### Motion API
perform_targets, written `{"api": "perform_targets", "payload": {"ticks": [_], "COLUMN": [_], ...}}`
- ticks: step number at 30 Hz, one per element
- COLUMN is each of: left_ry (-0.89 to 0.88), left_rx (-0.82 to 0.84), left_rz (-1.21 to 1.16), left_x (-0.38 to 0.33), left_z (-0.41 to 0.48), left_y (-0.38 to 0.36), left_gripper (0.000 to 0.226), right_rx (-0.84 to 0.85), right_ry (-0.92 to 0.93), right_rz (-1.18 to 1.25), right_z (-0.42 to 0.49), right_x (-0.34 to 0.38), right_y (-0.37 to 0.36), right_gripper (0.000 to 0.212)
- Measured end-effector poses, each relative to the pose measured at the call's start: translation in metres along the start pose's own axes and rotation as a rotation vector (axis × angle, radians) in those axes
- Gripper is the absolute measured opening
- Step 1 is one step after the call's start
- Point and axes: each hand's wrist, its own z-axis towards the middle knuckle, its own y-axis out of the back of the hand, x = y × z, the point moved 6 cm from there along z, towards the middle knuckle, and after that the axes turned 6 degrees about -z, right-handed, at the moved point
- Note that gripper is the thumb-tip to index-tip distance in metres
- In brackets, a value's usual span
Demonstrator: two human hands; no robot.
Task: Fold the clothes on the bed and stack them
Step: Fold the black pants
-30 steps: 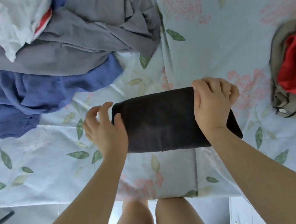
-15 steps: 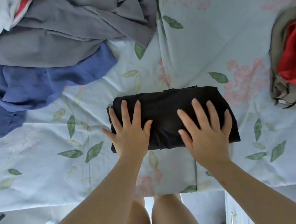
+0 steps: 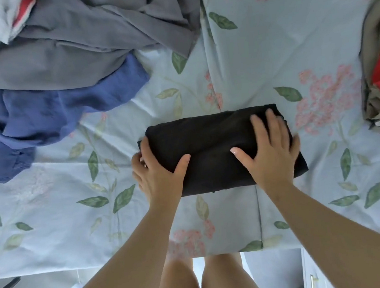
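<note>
Bed (image 3: 267,42): unfolded grey and blue clothes (image 3: 61,87) at far left. Folded black garment (image 3: 212,146) lies centre, near front edge. Grip: left hand (image 3: 159,175) curls round its left end, thumb on top; right hand (image 3: 269,152) flat on it, fingers spread

The folded black cloth garment (image 3: 217,150) lies centrally on the floral bedsheet (image 3: 268,53). The crumpled grey and blue clothes pile (image 3: 70,62) lies behind it to the left, and the khaki-and-red clothes stack (image 3: 376,103) well apart on the right.
</note>
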Motion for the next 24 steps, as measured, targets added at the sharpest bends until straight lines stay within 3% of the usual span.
{"api": "perform_targets", "payload": {"ticks": [3,7,11,14,20,24], "left_ry": [0.242,0.341,0.384,0.373,0.247,0.158], "left_rx": [0.033,0.21,0.4,0.475,0.489,0.486], "left_rz": [-0.204,-0.343,-0.38,-0.391,-0.395,-0.436], "left_x": [0.01,0.012,0.0,-0.008,-0.038,-0.094], "left_z": [-0.001,0.004,0.002,-0.015,-0.059,-0.082], "left_y": [0.003,0.009,0.025,0.048,0.086,0.089], "left_gripper": [0.1,0.083,0.058,0.046,0.046,0.055], "right_rx": [0.193,0.315,0.516,0.616,0.505,0.382], "right_ry": [-0.457,-0.56,-0.717,-0.767,-0.711,-0.691], "right_rz": [0.22,0.481,0.854,0.992,1.059,1.151], "right_z": [-0.022,-0.024,-0.039,-0.067,-0.096,-0.088], "right_x": [-0.01,-0.016,-0.023,-0.022,-0.024,-0.052], "right_y": [-0.001,0.008,0.021,0.04,0.101,0.147], "right_gripper": [0.096,0.097,0.073,0.052,0.052,0.046]}}
